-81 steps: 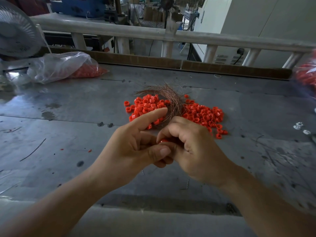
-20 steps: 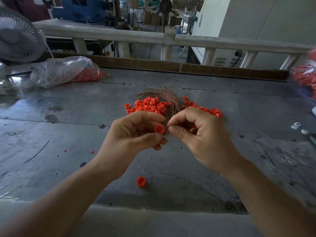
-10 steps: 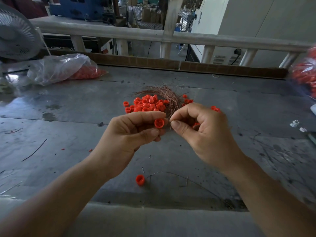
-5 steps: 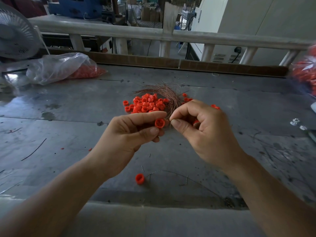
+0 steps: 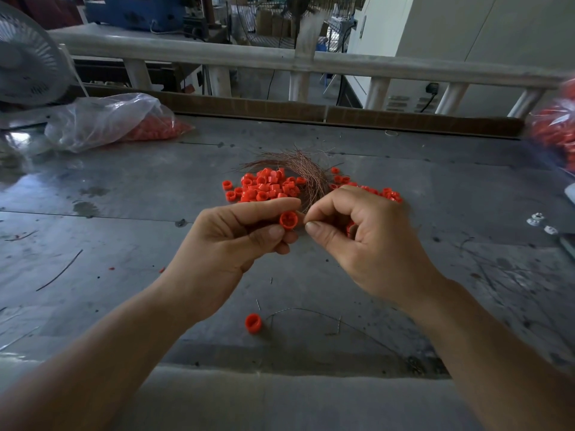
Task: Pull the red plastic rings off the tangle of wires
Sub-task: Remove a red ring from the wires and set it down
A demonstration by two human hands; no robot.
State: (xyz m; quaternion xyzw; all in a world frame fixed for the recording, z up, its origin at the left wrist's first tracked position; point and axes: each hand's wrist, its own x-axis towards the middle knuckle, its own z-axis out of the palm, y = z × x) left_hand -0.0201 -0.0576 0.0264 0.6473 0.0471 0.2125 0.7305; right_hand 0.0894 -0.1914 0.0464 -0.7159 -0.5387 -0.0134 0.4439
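My left hand (image 5: 236, 241) pinches a red plastic ring (image 5: 288, 219) between thumb and fingers, its open end facing me. My right hand (image 5: 357, 241) is right beside it, thumb and forefinger pinched together at the ring's edge, apparently on a thin wire; another red ring shows inside its curled fingers. Behind the hands lies a tangle of copper wires (image 5: 306, 169) with piles of red rings (image 5: 264, 186) on both sides. One loose ring (image 5: 253, 322) lies on the table near me.
The grey metal table (image 5: 124, 194) carries a clear plastic bag of red rings (image 5: 112, 121) at the back left and another bag (image 5: 557, 129) at the right edge. A fan (image 5: 25, 60) stands far left. A bent wire (image 5: 311, 312) and small white parts (image 5: 541, 223) lie about.
Compared with a second ago the hands stay almost where they were, holding the ring between them. Since eight seconds ago a loose ring has appeared on the table near me.
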